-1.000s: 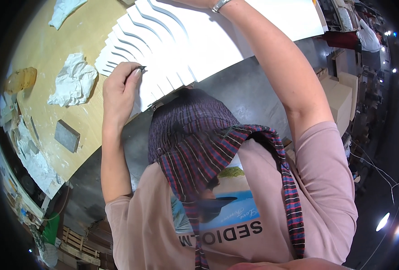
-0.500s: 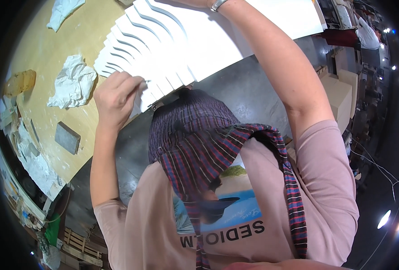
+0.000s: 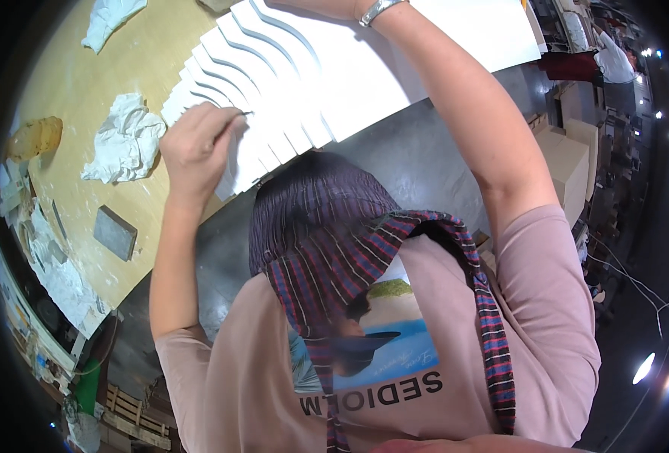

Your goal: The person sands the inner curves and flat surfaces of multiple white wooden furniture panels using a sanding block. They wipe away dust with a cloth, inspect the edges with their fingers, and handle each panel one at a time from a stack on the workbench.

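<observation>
White stack of flat, thin sheets [image 3: 380,68], upper middle of frame, running toward upper right; left end fanned into stepped layers with wavy edges. Left hand [image 3: 195,147] sits at the fanned end, now turned knuckles-up; a second ago the thumb lay on view, flatter over the layers. Half a second ago it was a touch lower in frame; now back up slightly. Grip: thumb and fingers pinched around a thin dark pointed piece [image 3: 247,113], tip poking out over the sheets; exact kind can't be told. Right hand [image 3: 331,6] at top edge, partly cut off, same spot throughout, over the stack; can't tell if it grasps or just presses. Silver wristband [image 3: 383,10] on that wrist. Fan spread looks about the same, so likely mid-stroke on the layers, right hand probably steadying.

Outward: pale wooden surface [image 3: 63,196], left; crumpled white wad [image 3: 125,140] just beside the fan; grey rectangular block [image 3: 115,232] lower left; yellowish translucent bottle [image 3: 35,139] far left.
</observation>
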Action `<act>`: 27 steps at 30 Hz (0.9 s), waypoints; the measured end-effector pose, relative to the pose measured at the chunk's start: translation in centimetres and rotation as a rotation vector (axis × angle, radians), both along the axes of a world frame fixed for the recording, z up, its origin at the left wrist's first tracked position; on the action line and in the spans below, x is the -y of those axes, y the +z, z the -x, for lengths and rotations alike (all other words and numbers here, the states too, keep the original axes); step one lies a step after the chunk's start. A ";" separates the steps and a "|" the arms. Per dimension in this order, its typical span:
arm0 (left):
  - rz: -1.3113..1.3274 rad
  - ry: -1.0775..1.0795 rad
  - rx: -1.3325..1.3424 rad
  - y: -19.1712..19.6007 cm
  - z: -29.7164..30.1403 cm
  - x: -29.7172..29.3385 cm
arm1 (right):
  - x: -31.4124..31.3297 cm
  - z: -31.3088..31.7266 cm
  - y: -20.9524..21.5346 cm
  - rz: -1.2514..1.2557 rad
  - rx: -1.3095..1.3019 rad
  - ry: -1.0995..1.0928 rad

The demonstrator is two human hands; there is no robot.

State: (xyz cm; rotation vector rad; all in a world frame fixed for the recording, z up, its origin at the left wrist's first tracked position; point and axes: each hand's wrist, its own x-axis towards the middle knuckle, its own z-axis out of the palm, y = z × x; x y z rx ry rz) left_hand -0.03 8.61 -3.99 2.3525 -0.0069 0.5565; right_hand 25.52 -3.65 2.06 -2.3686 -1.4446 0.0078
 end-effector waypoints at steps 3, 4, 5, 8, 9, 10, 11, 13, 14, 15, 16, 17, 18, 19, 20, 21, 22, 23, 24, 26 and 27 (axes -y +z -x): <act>0.070 0.071 -0.039 -0.5 0.6 1.5 | 0.3 -0.3 0.5 0.041 0.006 -0.029; 0.067 0.073 -0.042 -0.8 0.7 1.6 | 0.3 -0.3 0.6 0.079 0.000 -0.044; 0.211 0.179 -0.026 -1.2 0.6 1.8 | 0.2 -0.2 0.7 0.117 -0.007 -0.060; 0.380 0.342 -0.008 -2.7 0.5 1.5 | 0.4 0.1 0.4 0.005 -0.022 -0.033; 0.352 0.428 0.004 -3.0 0.7 1.2 | 0.3 0.1 0.3 0.002 -0.024 -0.027; 0.324 0.513 0.016 -3.3 0.8 0.9 | 0.1 0.0 0.2 0.042 -0.016 -0.035; 0.328 0.553 0.047 -3.8 0.4 0.1 | 0.0 0.0 0.1 0.081 -0.008 -0.043; 0.229 0.608 0.083 -2.9 -1.4 -1.3 | 0.2 -0.2 0.4 0.075 -0.013 -0.050; 0.124 0.671 0.113 -2.7 -2.0 -2.0 | 0.1 -0.1 0.4 0.066 -0.026 -0.048; 0.133 0.670 0.145 -3.4 -2.3 -2.7 | 0.0 0.1 0.4 0.065 -0.028 -0.041; 0.133 0.672 0.148 -3.7 -2.3 -2.6 | 0.1 0.1 0.6 0.079 -0.030 -0.048; 0.007 0.607 0.151 -4.1 -2.2 -2.3 | 0.1 0.1 0.7 0.091 -0.032 -0.053; -0.120 0.541 0.152 -4.2 -2.1 -2.2 | -0.1 0.0 0.7 0.090 -0.031 -0.050; -0.098 0.503 0.127 -3.6 -1.6 -1.6 | 0.0 0.0 0.6 0.107 -0.017 -0.061; -0.098 0.500 0.127 -3.4 -1.7 -1.6 | 0.1 0.0 0.6 0.124 -0.003 -0.071; -0.078 0.469 0.132 -3.3 -1.8 -1.7 | 0.2 -0.1 0.6 0.124 -0.003 -0.074; -0.058 0.445 0.135 -3.1 -1.7 -1.8 | 0.2 -0.1 0.6 0.118 -0.003 -0.078; -0.048 0.512 0.154 -2.9 -2.2 -2.2 | 0.1 0.0 0.6 0.113 -0.002 -0.083; -0.049 0.515 0.152 -3.0 -2.5 -2.5 | 0.1 0.0 0.5 0.112 -0.004 -0.080; -0.144 0.513 0.182 -3.0 -2.8 -2.5 | 0.1 0.0 0.4 0.059 -0.014 -0.040; -0.183 0.489 0.168 -3.4 -2.0 -2.0 | -0.1 -0.1 0.3 0.053 -0.013 -0.034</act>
